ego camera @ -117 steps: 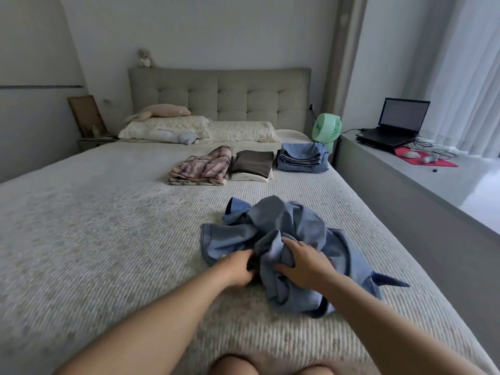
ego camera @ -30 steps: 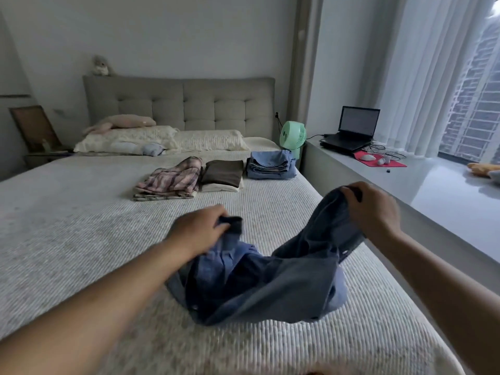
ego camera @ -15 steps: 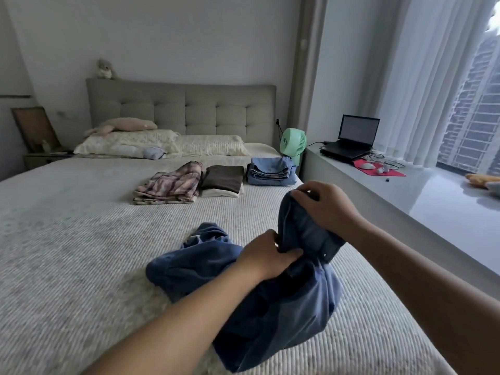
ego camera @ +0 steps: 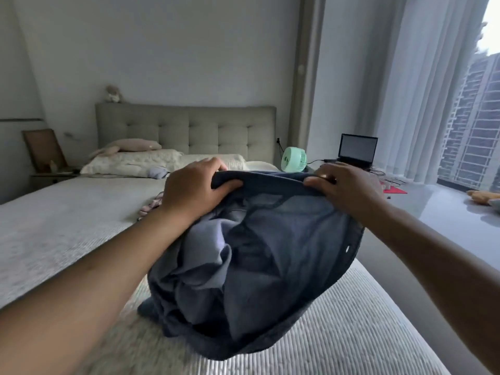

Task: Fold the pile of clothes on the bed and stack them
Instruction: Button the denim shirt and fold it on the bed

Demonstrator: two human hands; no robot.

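far left i see a brown frame (ego camera: pixel 43 150) leaning on the wall, a small plush (ego camera: pixel 113 93) sitting on the grey headboard (ego camera: pixel 186 129), and pillows (ego camera: pixel 132 161) below it. the bed (ego camera: pixel 59 220) fills the near left and centre. a bit of striped pink clothing (ego camera: pixel 151 204) peeks out just left of my left wrist, mostly hidden. my left hand (ego camera: pixel 193 188) is curled on the top edge of the blue shirt (ego camera: pixel 259 266), thumb on the near side, fingers over the far side. the shirt hangs bunched and crumpled between both hands, near centre, its lower part resting on the bed. my right hand (ego camera: pixel 347 189) pinches the same top edge further right, thumb on the near side. behind the hands a green fan (ego camera: pixel 294 159) stands at the bed's far right corner. right of it, a dark laptop (ego camera: pixel 357 151) sits open on the grey ledge (ego camera: pixel 446 212), with a red mat (ego camera: pixel 395 189) near it. curtains (ego camera: pixel 422 85) far right.
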